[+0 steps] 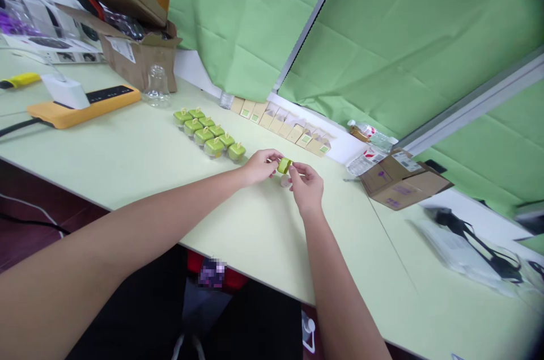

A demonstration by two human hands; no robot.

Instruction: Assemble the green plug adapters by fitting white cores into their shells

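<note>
My left hand [262,166] and my right hand [306,183] meet over the middle of the table, fingers curled in from both sides on a small green lid [284,165]. The lid is tilted and its hollow side partly shows. Just below it, by my right fingertips, is a small pale round piece [285,181]; whether it is held or lies on the table I cannot tell. Left of my hands stand several small clear jars with green lids [214,145] in two rows, each with a yellowish loop on top.
A row of small tan boxes [278,122] lines the back edge. On the left are an orange power strip [123,94], a clear bottle [157,87] and cardboard boxes [140,59]. To the right sit plastic bottles [364,160], a brown carton [408,181] and a black strap-like item [471,238].
</note>
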